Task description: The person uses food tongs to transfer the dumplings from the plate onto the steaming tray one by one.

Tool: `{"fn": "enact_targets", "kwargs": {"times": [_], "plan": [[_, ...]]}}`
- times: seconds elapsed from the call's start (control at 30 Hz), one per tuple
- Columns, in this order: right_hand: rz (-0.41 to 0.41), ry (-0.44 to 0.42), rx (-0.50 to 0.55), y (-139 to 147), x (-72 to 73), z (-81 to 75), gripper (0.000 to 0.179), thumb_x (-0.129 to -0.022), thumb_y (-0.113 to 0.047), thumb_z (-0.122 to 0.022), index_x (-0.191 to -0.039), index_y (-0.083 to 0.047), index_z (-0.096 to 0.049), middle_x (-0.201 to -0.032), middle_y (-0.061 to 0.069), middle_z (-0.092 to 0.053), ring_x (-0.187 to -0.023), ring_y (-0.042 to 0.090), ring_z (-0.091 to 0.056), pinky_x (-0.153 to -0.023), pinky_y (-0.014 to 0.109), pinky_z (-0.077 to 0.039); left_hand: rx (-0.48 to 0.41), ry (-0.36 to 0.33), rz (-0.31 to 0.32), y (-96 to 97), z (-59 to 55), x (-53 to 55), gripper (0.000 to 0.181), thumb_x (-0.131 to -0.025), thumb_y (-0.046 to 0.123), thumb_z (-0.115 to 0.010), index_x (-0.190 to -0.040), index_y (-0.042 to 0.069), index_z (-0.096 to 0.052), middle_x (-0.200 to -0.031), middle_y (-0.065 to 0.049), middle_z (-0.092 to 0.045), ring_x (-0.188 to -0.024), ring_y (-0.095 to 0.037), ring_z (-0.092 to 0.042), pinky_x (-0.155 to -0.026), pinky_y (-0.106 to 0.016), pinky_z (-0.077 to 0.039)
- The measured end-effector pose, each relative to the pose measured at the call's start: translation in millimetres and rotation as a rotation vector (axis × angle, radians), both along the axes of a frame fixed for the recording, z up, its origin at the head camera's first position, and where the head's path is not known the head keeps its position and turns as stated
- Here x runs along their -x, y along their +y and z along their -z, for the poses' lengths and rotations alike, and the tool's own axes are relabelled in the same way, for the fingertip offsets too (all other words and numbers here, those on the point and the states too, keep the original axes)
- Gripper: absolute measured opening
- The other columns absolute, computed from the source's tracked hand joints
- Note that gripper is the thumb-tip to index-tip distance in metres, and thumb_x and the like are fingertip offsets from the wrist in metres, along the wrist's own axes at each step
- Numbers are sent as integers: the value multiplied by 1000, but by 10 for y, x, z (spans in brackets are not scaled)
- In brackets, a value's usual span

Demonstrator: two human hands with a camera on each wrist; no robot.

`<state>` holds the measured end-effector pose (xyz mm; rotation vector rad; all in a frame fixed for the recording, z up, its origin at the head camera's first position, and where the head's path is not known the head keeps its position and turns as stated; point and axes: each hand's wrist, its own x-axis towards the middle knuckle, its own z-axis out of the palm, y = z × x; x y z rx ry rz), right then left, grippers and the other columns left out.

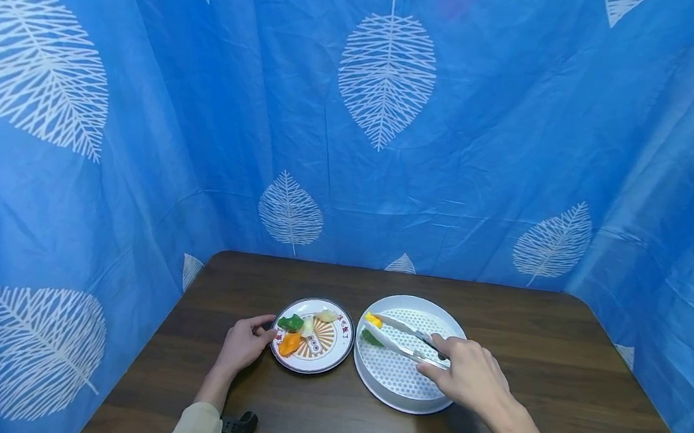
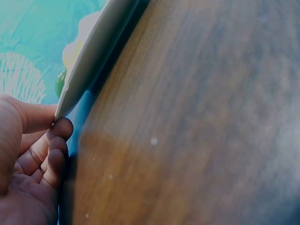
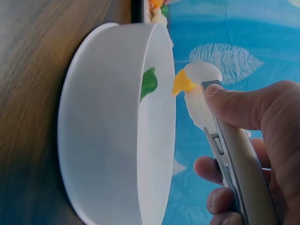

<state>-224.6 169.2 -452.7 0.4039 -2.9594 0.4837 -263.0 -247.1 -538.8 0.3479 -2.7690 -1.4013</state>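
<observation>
My left hand [image 1: 247, 342] pinches the left rim of a round white plate [image 1: 327, 361], thumb above and fingers beneath in the left wrist view. On this plate lie a green food piece [image 1: 290, 323], an orange one [image 1: 290, 344] and pale ones [image 1: 327, 315]. My right hand [image 1: 475, 372] grips metal tongs [image 1: 393, 345], which reach over a round white tray [image 1: 385, 393] with a perforated base. At the tong tips is a yellow food piece [image 3: 183, 82], above the tray's rim in the right wrist view. Inside the tray rests another green piece [image 3: 149, 83].
Plate and tray stand side by side on a dark wooden table [image 1: 536, 349], their rims close together. A blue curtain [image 1: 490, 119] with white leaf prints hangs behind the table and along both sides. Each wrist wears a black strap.
</observation>
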Motion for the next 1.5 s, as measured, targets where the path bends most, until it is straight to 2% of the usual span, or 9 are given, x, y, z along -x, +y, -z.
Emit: {"fn": "enact_targets", "kwargs": {"times": [0.2,0.4,0.5,0.87,1.17,1.3,1.5], "plan": [[42,-55,-5,132,-16,44,64,-82,-51,-81,-133,-14,-71,-114,12,-76,-75,17,-56,-59,35,-42,-6,-6,5,-16,23,-11,42,-99,24,-69,-138,11,-66,-77,-4,-59,-66,-20,-52,-60,-28,-41],[65,-76,-44,253,-28,109,66,-81,-52,-81,-132,-11,-71,-118,19,-74,-84,22,-66,-65,45,-52,-5,-6,9,-21,25,-13,42,-99,25,-69,-138,11,-66,-76,-4,-59,-65,-21,-52,-60,-28,-41],[74,-80,-68,299,-30,139,65,-81,-51,-81,-131,-10,-71,-118,21,-74,-84,24,-67,-65,48,-52,-6,-4,5,-24,18,-10,42,-98,25,-69,-138,11,-66,-75,-4,-59,-65,-21,-52,-60,-28,-40],[93,-89,-111,314,-29,166,67,-80,-52,-82,-131,-9,-71,-111,18,-74,-75,21,-61,-60,46,-50,-1,3,13,-9,16,-2,42,-98,24,-69,-137,10,-66,-75,-4,-59,-63,-20,-51,-58,-28,-40],[87,-84,-123,312,-39,196,72,-76,-54,-84,-130,-9,-71,-103,10,-74,-73,19,-59,-60,43,-50,2,10,12,-3,34,6,42,-97,24,-70,-137,11,-67,-73,-3,-58,-63,-20,-51,-58,-27,-40],[88,-81,-116,308,-55,166,72,-76,-55,-84,-130,-10,-71,-97,6,-72,-70,17,-56,-57,40,-46,0,10,11,-3,34,13,42,-97,24,-70,-136,11,-67,-73,-3,-58,-62,-20,-51,-58,-27,-40],[64,-63,-93,256,-50,109,71,-76,-55,-84,-130,-11,-72,-99,6,-75,-79,21,-67,-61,45,-52,1,15,12,-15,21,10,41,-98,24,-70,-137,11,-67,-74,-4,-58,-63,-20,-51,-59,-27,-40]]}}
